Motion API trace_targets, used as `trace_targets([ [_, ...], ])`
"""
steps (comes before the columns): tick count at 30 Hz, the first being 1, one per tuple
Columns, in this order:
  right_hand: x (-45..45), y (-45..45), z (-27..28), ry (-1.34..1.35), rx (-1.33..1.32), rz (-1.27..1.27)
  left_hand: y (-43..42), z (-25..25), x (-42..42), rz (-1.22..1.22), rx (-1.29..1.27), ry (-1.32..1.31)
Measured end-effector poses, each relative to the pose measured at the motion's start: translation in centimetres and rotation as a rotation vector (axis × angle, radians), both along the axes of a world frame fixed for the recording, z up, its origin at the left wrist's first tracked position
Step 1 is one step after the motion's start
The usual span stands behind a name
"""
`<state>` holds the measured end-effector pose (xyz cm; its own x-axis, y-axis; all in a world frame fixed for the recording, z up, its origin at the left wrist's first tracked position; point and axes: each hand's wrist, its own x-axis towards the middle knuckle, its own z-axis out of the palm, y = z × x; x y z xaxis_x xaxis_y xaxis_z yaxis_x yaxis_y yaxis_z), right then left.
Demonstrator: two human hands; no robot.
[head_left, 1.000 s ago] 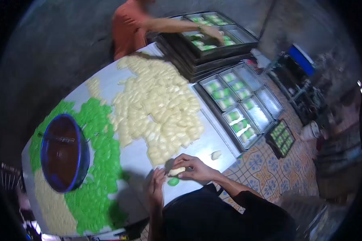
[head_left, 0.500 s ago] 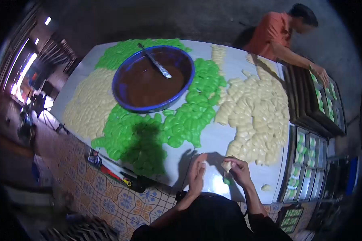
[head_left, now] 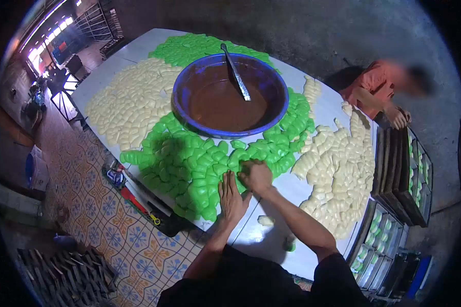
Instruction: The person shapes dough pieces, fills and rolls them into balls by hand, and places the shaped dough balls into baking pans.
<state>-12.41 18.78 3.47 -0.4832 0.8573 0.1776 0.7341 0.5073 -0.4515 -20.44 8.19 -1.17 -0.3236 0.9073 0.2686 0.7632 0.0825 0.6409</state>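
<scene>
Green dough pieces (head_left: pixel 200 176) lie in a dense layer on the white table, in front of the basin. My right hand (head_left: pixel 257 176) reaches into their near edge with curled fingers, closed on a green dough piece that the hand mostly hides. Close on its left, my left hand (head_left: pixel 233 200) rests against the same edge, fingers stretched out and holding nothing. A single cream dough piece (head_left: pixel 265 220) lies on the bare tabletop nearer my body. Further right, a small green piece (head_left: pixel 290 244) sits by the table's front edge, partly hidden by my right forearm.
A blue basin (head_left: pixel 178 110) of brown filling holds a metal spatula (head_left: pixel 235 71). Cream dough pieces (head_left: pixel 338 179) spread over the right side, more (head_left: pixel 130 102) at left. Stacked trays (head_left: pixel 392 163) and a filled tray (head_left: pixel 376 238) stand right, near a person in orange (head_left: pixel 374 84).
Both hands have moved forward to the green pieces. The cream piece my right hand held now lies on the table. The other person's arm has drawn back from inside the tray.
</scene>
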Motion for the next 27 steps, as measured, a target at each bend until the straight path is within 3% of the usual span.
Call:
trace_targets([
  [3,-0.2,0.6,-2.3,0.176,-0.054,0.105,0.8,-0.6,0.5,0.01,-0.134,0.181],
  [5,1.4,-2.2,0.0,0.54,-0.215,-0.014,1.0,-0.9,0.5,0.012,-0.225,0.346],
  [6,2.9,-3.4,1.3,0.69,-0.373,-0.124,1.0,-0.5,0.4,0.002,-0.219,0.278],
  [10,11.6,-6.8,6.6,1.397,-0.349,-0.117,0.5,0.5,1.0,0.025,-0.099,0.065],
  [12,12.9,-8.6,10.9,1.54,-0.355,-0.056,-1.2,5.2,3.3,-0.125,0.025,-0.537],
  [14,15.5,-10.3,10.2,1.085,-0.206,-0.149,-2.3,7.9,6.6,-0.386,0.01,-1.061],
  [15,15.4,-11.1,9.6,1.101,-0.226,-0.147,-2.8,9.7,7.9,-0.47,-0.072,-1.248],
  [16,14.9,-11.8,9.0,1.119,-0.247,-0.138,-2.8,10.3,9.2,-0.586,0.032,-1.243],
  [18,14.5,-13.1,9.4,1.006,-0.201,-0.389,-2.9,11.1,10.5,-0.453,0.019,-1.224],
  [22,15.8,-11.5,6.3,0.893,-0.035,-0.299,-4.1,10.1,10.9,-0.354,-0.124,-0.973],
  [23,16.9,-11.8,6.9,0.785,-0.153,-0.373,-4.0,9.9,11.0,-0.34,-0.16,-0.933],
  [26,14.9,-12.4,7.2,0.865,-0.137,-0.025,-3.4,8.3,10.7,-0.444,-0.295,-1.994],
  [27,14.9,-12.1,6.5,0.838,-0.154,0.0,-3.2,8.3,10.3,-0.425,-0.44,-2.161],
])
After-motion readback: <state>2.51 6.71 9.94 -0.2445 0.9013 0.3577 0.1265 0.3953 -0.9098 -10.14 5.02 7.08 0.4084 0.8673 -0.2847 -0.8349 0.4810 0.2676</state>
